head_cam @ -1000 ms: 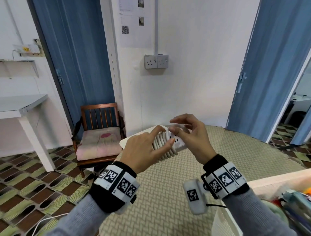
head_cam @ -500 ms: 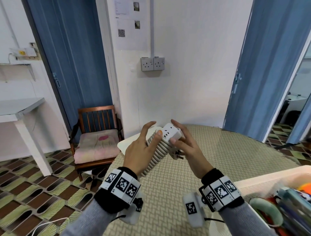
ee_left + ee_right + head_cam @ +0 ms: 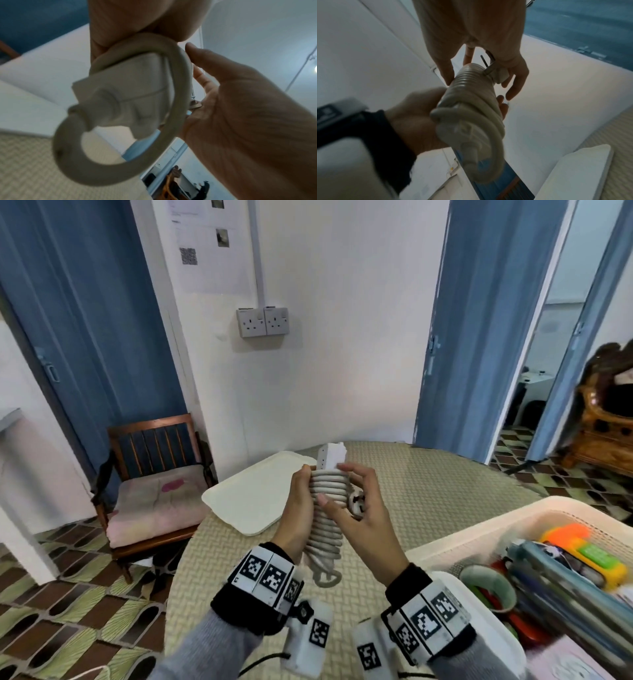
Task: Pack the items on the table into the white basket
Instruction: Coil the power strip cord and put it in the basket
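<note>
A white power strip (image 3: 328, 510) with its grey-white cord coiled round it stands nearly upright above the table, its bare white end (image 3: 331, 457) pointing up. My left hand (image 3: 297, 510) grips the coil from the left. My right hand (image 3: 358, 513) pinches it from the right, thumb on the coils and fingers over the plug (image 3: 356, 502). The left wrist view shows the strip's lower end and a cord loop (image 3: 130, 97). In the right wrist view the plug (image 3: 498, 73) lies under my right fingers (image 3: 516, 79). The white basket (image 3: 455, 542) sits at the lower right.
The basket holds a green-rimmed cup (image 3: 488, 585), an orange and green toy (image 3: 582, 549) and several flat packs. A white tray (image 3: 253, 498) lies on the woven tablecloth beyond my hands. A wooden chair (image 3: 154, 474) stands left of the table.
The power strip has turned from tilted to nearly upright and come closer to me. My right thumb now presses the coils, and more of the basket shows.
</note>
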The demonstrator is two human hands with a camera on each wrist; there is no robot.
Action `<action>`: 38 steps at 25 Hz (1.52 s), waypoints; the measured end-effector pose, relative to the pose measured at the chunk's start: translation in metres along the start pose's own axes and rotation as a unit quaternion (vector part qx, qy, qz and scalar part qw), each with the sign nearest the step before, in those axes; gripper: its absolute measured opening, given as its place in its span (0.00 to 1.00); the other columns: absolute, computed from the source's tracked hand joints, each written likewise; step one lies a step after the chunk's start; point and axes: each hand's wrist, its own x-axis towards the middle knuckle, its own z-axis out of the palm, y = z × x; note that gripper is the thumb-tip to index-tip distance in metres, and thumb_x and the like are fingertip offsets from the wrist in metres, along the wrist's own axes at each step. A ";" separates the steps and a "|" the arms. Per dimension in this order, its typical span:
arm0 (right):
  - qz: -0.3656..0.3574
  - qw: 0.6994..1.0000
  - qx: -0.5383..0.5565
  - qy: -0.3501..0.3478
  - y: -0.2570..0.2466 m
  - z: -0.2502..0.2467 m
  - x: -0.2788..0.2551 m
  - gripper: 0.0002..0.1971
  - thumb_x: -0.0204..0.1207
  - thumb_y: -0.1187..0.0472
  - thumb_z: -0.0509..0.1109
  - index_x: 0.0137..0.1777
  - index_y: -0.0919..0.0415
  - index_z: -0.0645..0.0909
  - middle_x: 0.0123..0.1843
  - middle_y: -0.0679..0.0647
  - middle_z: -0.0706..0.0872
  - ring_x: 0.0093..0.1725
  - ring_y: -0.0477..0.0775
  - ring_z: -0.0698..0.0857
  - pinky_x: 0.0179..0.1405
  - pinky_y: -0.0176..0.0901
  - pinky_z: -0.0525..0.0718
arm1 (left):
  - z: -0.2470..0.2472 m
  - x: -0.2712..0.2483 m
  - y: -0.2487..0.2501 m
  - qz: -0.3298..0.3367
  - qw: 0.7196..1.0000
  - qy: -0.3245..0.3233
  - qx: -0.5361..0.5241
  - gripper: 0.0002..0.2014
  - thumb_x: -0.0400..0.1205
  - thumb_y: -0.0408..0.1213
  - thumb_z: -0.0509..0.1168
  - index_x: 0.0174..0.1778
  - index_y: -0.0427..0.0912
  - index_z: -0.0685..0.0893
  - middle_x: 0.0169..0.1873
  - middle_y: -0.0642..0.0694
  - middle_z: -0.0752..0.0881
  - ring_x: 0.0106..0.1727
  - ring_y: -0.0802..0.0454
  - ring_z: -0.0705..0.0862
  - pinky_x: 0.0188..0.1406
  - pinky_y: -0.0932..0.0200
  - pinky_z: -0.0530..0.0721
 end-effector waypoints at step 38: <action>0.294 0.810 -0.468 -0.194 0.000 -0.310 -0.167 0.46 0.63 0.50 0.82 0.78 0.41 0.61 0.77 0.50 0.65 0.76 0.54 0.63 0.78 0.52 0.58 | 0.131 -0.020 -0.135 0.160 0.835 -0.126 0.510 0.29 0.84 0.42 0.62 0.81 0.48 0.63 0.80 0.49 0.65 0.81 0.48 0.61 0.79 0.50 0.55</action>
